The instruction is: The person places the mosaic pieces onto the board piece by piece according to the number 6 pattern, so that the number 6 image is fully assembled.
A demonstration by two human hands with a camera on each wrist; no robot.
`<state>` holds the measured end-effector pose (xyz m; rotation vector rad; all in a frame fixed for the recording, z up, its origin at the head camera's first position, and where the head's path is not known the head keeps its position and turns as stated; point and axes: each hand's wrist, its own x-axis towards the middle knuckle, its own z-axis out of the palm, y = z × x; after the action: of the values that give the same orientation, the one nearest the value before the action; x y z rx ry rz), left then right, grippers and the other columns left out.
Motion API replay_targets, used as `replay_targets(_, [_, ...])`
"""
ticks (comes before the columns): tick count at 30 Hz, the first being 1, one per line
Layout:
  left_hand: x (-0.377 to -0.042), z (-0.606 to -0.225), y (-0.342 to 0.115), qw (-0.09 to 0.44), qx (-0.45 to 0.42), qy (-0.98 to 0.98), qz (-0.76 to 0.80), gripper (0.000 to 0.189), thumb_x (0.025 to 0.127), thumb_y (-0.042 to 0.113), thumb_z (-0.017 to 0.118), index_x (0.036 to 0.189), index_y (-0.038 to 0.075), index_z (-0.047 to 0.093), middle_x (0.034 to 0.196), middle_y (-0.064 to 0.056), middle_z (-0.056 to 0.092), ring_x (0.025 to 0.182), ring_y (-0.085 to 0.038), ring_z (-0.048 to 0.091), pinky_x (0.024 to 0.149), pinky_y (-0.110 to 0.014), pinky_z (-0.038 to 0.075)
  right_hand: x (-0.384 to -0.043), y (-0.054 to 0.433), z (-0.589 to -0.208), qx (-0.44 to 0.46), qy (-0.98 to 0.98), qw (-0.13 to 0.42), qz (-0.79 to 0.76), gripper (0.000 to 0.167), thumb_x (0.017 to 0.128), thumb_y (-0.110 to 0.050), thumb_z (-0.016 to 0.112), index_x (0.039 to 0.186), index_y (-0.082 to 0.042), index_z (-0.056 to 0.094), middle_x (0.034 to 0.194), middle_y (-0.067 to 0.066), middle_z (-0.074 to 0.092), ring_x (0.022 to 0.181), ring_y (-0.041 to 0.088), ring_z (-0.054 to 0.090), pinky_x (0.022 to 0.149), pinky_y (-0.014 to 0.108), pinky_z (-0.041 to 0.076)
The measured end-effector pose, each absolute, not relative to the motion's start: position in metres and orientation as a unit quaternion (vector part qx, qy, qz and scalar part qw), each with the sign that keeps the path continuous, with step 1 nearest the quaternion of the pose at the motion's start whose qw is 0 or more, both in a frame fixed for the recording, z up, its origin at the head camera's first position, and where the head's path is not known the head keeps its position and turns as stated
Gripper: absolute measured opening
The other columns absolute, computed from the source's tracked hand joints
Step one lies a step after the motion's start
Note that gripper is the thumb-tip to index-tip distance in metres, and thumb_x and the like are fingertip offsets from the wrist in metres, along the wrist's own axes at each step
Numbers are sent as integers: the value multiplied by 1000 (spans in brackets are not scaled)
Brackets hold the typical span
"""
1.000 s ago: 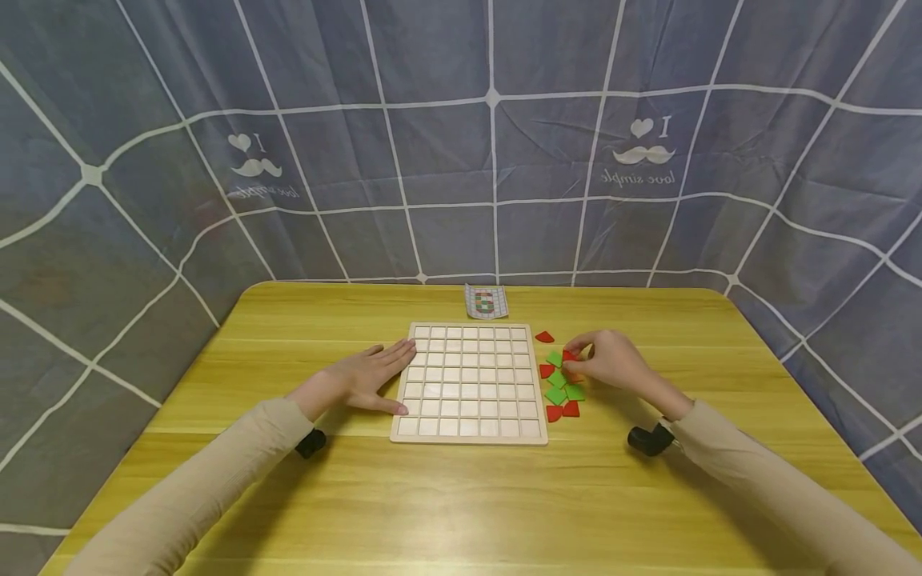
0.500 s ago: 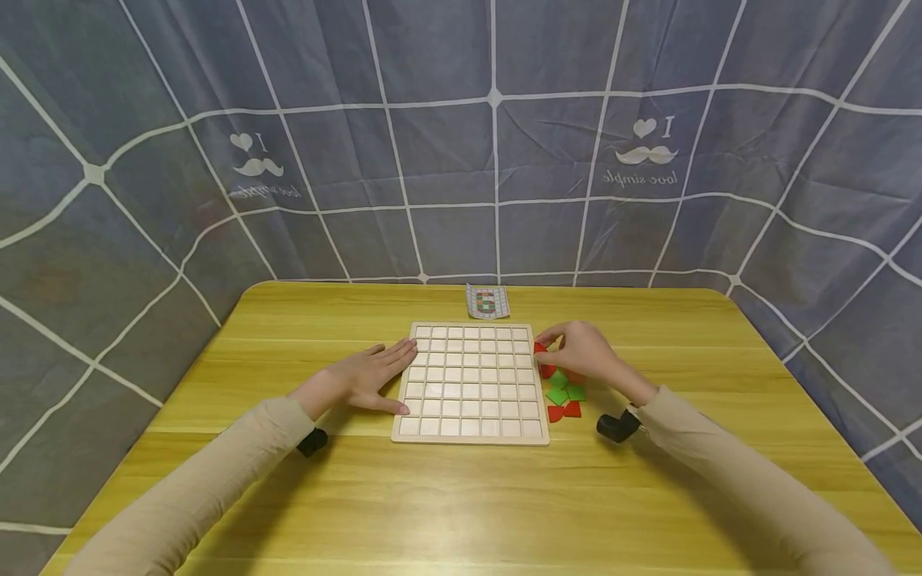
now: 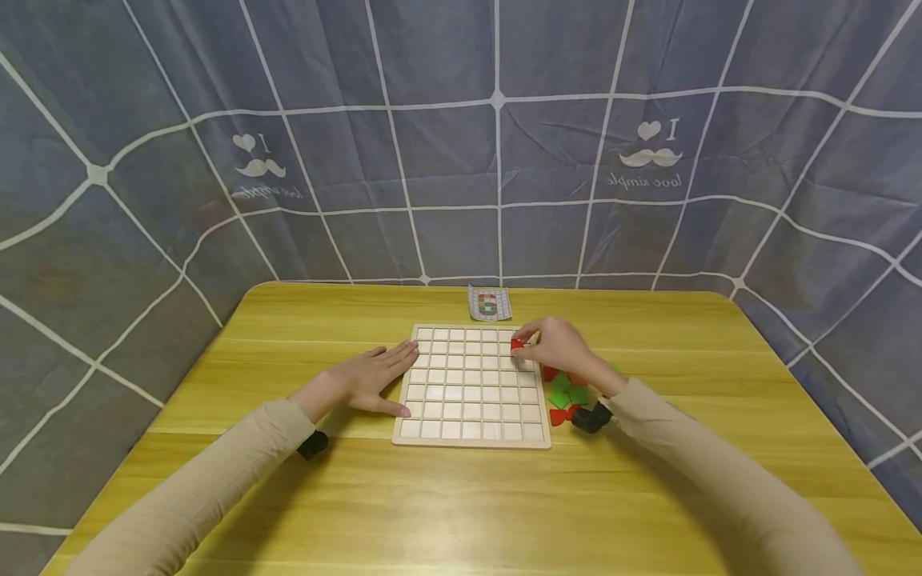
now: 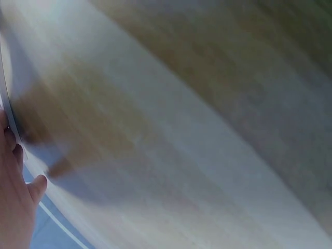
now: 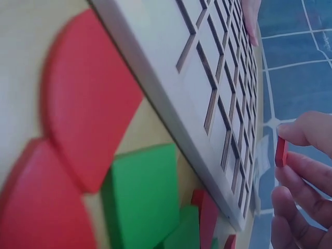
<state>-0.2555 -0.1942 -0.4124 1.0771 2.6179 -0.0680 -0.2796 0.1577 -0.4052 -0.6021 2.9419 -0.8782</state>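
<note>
The right hand (image 3: 558,346) pinches a red tile (image 3: 516,345) over the board (image 3: 471,442) — the left hand (image 3: 366,382), well apart, rests spread fingers on its edge

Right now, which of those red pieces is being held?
The red piece pinched by the right hand, over the far right part of the grid board. The other visible red pieces lie on the table beside the board.

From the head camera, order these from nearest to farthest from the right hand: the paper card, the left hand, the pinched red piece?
1. Red piece: pinched in the right hand.
2. Paper card: beyond the far edge of the board.
3. Left hand: at the board's left edge.
</note>
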Motion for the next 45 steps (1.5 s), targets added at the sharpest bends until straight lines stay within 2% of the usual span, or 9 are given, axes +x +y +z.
replay_targets(9, [-256, -413, -194, 152, 374, 914, -32, 105, 85, 72, 48, 155, 5, 7, 163, -13, 1, 151, -28, 5, 120, -51, 16, -292, 139, -408, -203, 937, 13, -283, 28, 80, -33, 77, 103, -15, 76, 97, 2, 74, 68, 11, 62, 60, 26, 45])
replay_targets(13, [-255, -412, -193, 153, 376, 913, -31, 105, 85, 72, 48, 155, 4, 7, 163, -14, 2, 151, -29, 6, 120, -52, 16, -296, 132, -409, -202, 938, 25, -281, 27, 80, -33, 77, 102, -18, 76, 99, 2, 75, 75, 13, 66, 61, 25, 47])
replay_targets(19, [-253, -412, -192, 153, 372, 915, -35, 105, 85, 73, 47, 155, 5, 7, 163, -13, 1, 151, -29, 5, 121, -50, 15, -301, 123, -413, -207, 936, 35, -282, 24, 79, -30, 78, 100, -18, 77, 95, 1, 76, 82, 16, 69, 55, 23, 46])
replay_targets(22, [-254, -413, -192, 153, 371, 915, -34, 105, 85, 73, 47, 155, 6, 7, 163, -12, 0, 151, -27, 5, 121, -50, 15, -302, 120, -415, -213, 935, 37, -282, 24, 80, -29, 77, 100, -17, 77, 96, 1, 76, 84, 16, 69, 59, 23, 49])
replay_targets(25, [-255, -414, -193, 152, 370, 916, -36, 105, 85, 74, 46, 155, 7, 6, 163, -11, 0, 151, -27, 5, 121, -49, 15, -303, 119, -416, -216, 934, 40, -281, 24, 81, -30, 77, 101, -16, 77, 95, 1, 76, 83, 16, 68, 60, 23, 49])
replay_targets(30, [-256, -415, -193, 151, 369, 916, -34, 105, 85, 73, 47, 155, 7, 6, 163, -12, 1, 151, -27, 5, 121, -50, 15, -305, 116, -418, -218, 935, 45, -276, 26, 81, -31, 77, 102, -16, 77, 93, 2, 76, 79, 15, 68, 54, 21, 44])
replay_targets(45, [-254, -412, -192, 151, 370, 916, -33, 105, 85, 71, 49, 155, 5, 8, 163, -13, 3, 150, -29, 7, 121, -51, 16, -300, 115, -416, -205, 937, 68, -274, 26, 82, -30, 76, 104, -17, 76, 101, 5, 75, 89, 20, 69, 55, 22, 47])
